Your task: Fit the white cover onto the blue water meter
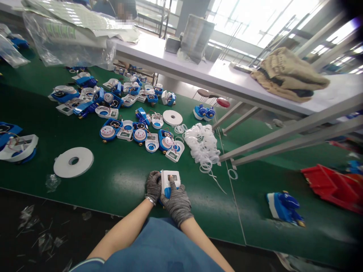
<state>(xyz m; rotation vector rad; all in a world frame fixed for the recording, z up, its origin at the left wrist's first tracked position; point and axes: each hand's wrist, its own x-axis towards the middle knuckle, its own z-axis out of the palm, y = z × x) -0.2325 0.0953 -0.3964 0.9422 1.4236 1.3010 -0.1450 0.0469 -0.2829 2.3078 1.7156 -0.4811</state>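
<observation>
A water meter (174, 176) with a white top cover, a small display window and a blue flap sits at the front of the green bench, close to my body. My left hand (153, 187), in a grey knit glove, grips its left side with curled fingers. My right hand (177, 202), gloved alike, lies over the near right part of the cover, one finger reaching onto the display window. Most of the meter's underside is hidden by the gloves. Beyond it stand opened meters (140, 134) with their white covers beside them, joined by thin wires.
White rings (202, 141) are heaped right of centre. Tape rolls (81, 170) lie left and further back. Two finished-looking meters (204, 112) stand near the shelf leg; another (285, 207) lies right, by a red bin (331, 187). A raised white shelf (159, 51) crosses behind.
</observation>
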